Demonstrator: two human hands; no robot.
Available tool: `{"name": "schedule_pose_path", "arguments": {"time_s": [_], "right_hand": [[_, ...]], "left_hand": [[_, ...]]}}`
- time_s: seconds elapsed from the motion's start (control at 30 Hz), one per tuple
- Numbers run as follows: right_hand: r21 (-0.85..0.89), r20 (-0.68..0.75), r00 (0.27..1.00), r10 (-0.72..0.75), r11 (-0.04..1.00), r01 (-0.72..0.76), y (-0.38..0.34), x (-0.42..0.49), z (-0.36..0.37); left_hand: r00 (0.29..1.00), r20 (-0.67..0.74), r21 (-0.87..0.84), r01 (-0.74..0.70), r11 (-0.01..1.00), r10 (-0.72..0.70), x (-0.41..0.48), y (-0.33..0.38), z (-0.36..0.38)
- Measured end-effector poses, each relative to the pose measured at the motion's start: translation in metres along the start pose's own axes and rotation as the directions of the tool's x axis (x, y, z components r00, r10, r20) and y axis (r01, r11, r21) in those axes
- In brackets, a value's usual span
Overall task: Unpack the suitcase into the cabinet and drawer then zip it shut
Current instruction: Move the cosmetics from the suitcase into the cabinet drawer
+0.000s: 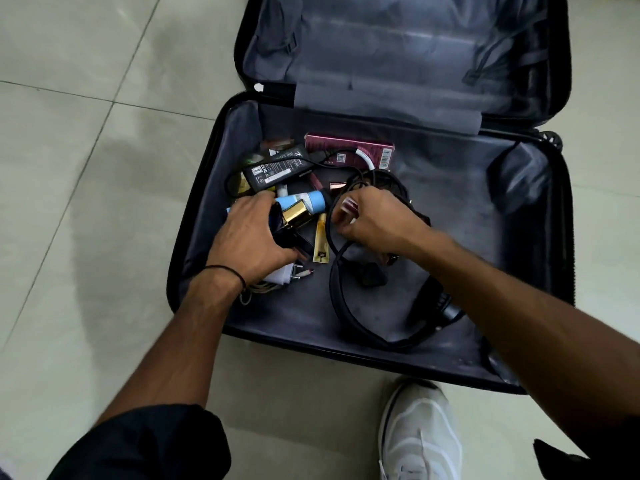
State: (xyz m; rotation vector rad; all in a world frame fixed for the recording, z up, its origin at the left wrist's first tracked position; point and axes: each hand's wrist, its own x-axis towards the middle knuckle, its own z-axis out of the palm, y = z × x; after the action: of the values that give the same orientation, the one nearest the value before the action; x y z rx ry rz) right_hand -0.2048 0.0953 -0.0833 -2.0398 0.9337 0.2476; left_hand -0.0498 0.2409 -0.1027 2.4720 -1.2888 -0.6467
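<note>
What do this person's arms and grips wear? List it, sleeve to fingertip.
Dark fabric sleeves: the left sleeve ends near the elbow, the right sleeve only edges into view. The forearms are bare. A thin black cord bracelet circles the left wrist. The left grip and right grip show no gloves or watch.

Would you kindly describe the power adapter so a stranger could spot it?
Find the open suitcase on the tiled floor. In its near half, beyond the left hand, lies the power adapter: a flat black brick with white label print, left of the maroon box.
</note>
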Motion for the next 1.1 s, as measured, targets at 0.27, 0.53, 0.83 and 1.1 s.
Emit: {"name": "schedule_pose_path", "arguments": {"time_s": [0.27, 0.53, 0.83, 1.1], "right_hand": [[0.118, 0.038, 0.987, 0.155, 0.980, -0.159, 0.004, 0.005, -0.002], [0.443, -0.028, 0.970, 0.243, 0.873, -0.205, 0.004, -0.010, 0.025], [0.489, -0.036, 0.956, 0.292, 0.839, -0.238, 0.002, -0.016, 0.036], [0.549, -0.185, 0.905, 0.384, 0.804, -0.229, 0.022, -0.017, 0.022]], "left_hand": [[0.982, 0.133, 0.082, 0.127, 0.989, -0.137, 0.019, 0.008, -0.013], [0.970, 0.052, 0.067, 0.236, 0.970, -0.239, 0.014, 0.011, -0.014], [0.969, -0.227, -0.142, 0.068, 0.987, -0.099, -0.011, 0.008, -0.004], [0.999, 0.035, -0.207, 0.003, 0.978, 0.005, -0.033, 0.046, 0.014]]}}
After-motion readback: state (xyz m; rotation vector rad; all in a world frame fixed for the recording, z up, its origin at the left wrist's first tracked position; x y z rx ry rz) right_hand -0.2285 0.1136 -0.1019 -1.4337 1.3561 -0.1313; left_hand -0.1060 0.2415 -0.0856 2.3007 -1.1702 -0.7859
